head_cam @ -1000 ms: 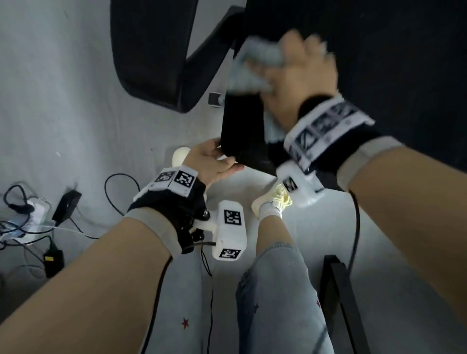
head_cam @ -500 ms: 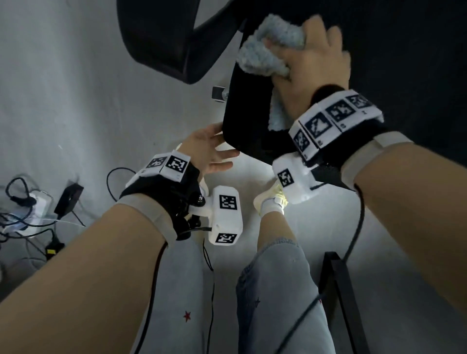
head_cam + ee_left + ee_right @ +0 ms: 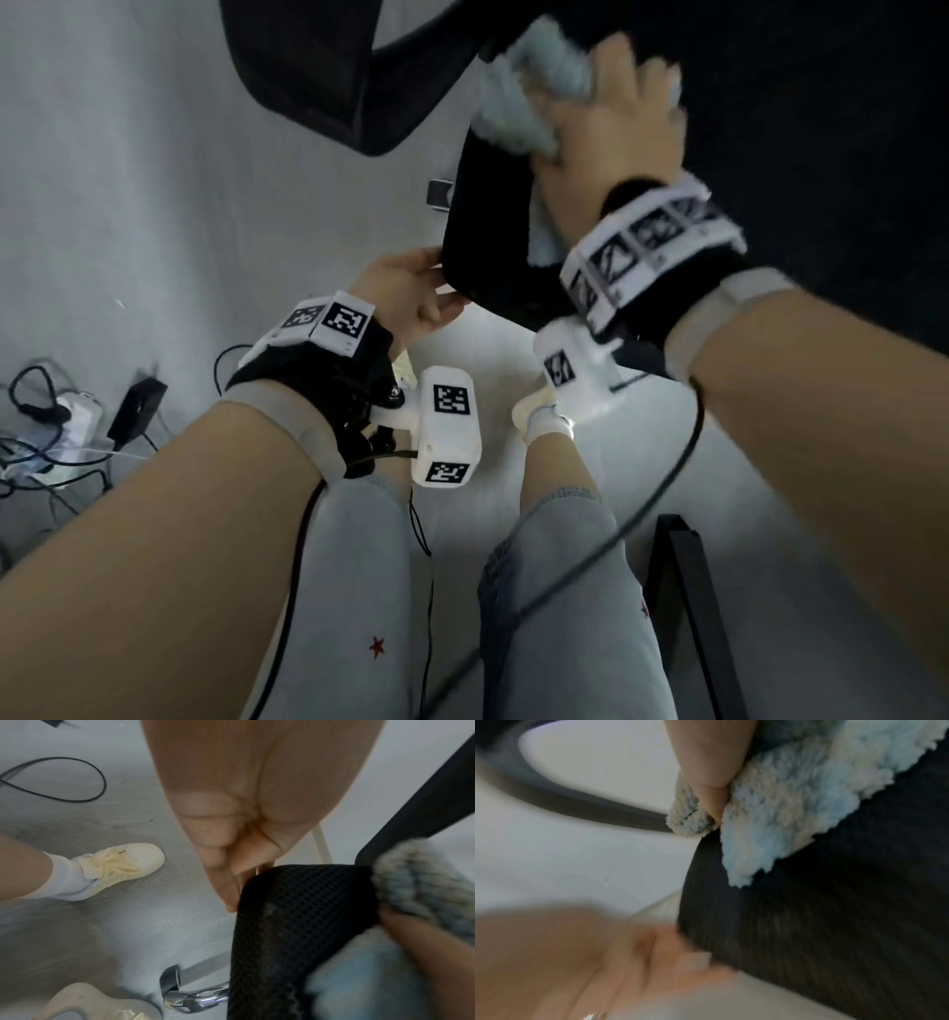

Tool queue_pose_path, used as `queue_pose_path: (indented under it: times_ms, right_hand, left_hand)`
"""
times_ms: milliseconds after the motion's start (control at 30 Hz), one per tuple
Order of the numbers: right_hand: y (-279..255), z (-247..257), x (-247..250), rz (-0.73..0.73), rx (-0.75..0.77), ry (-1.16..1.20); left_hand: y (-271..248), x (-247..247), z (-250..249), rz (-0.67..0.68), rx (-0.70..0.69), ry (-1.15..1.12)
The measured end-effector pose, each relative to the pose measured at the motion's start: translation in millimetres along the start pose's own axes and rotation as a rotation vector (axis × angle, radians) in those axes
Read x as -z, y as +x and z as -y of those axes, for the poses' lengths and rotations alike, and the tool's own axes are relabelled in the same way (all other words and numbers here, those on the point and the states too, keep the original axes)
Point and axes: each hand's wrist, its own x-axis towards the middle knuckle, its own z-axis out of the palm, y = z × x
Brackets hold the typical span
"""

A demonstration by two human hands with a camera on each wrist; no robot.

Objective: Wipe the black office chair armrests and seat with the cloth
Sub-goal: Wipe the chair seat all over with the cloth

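The black mesh chair seat (image 3: 488,231) fills the upper right of the head view, and its front left corner points toward me. My right hand (image 3: 616,118) grips a fluffy pale blue cloth (image 3: 518,118) and presses it on the seat's left edge, blurred by motion. In the right wrist view the thumb digs into the cloth (image 3: 795,811) on the seat (image 3: 834,923). My left hand (image 3: 411,298) holds the seat's corner, thumb above and fingers below. A black armrest (image 3: 318,67) curves at the top left. The left wrist view shows a fingertip at the seat's (image 3: 295,923) edge.
A power strip with tangled cables (image 3: 56,426) and a black adapter (image 3: 136,406) lie on the grey floor at left. A chrome chair-base leg (image 3: 195,1002) sits under the seat. My legs in jeans and cream shoes (image 3: 123,862) stand below. A black frame (image 3: 688,606) rises at the lower right.
My right hand has rubbed the cloth back and forth on the seat's left edge. My left hand has come in from just short of the corner and taken hold of it.
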Motion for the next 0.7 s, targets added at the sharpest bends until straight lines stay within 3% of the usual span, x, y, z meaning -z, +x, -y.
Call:
queue_pose_path:
  times_ms: [100, 167, 233, 367, 433, 533, 700]
  right_hand:
    - [-65.6, 20.0, -25.8, 0.139, 0.432, -0.018]
    - [-81.5, 12.5, -30.3, 0.182, 0.58, -0.105]
    - [-69.4, 4.5, -26.5, 0.127, 0.547, -0.084]
    - [-48.9, 6.4, -17.3, 0.1, 0.262, 0.057]
    - [-67.9, 10.5, -24.6, 0.142, 0.332, 0.009]
    - [-106.5, -17.9, -46.1, 0.079, 0.491, -0.037]
    - [-143.3, -69.8, -44.6, 0.111, 0.356, 0.058]
  left_hand:
    - [-2.5, 2.2, 1.2, 0.043, -0.019, 0.125]
    - [-4.9, 3.4, 4.0, 0.099, -0.015, 0.195]
    - [-5.0, 2.4, 7.0, 0.08, -0.036, 0.188]
    - [-0.2, 1.2, 7.2, -0.01, -0.049, 0.05]
    - [-1.5, 2.9, 4.4, 0.008, -0.048, 0.019]
    - [-7.4, 3.8, 1.2, 0.058, -0.027, -0.011]
    - [-8.2, -1.1, -2.5, 0.008, 0.002, 0.086]
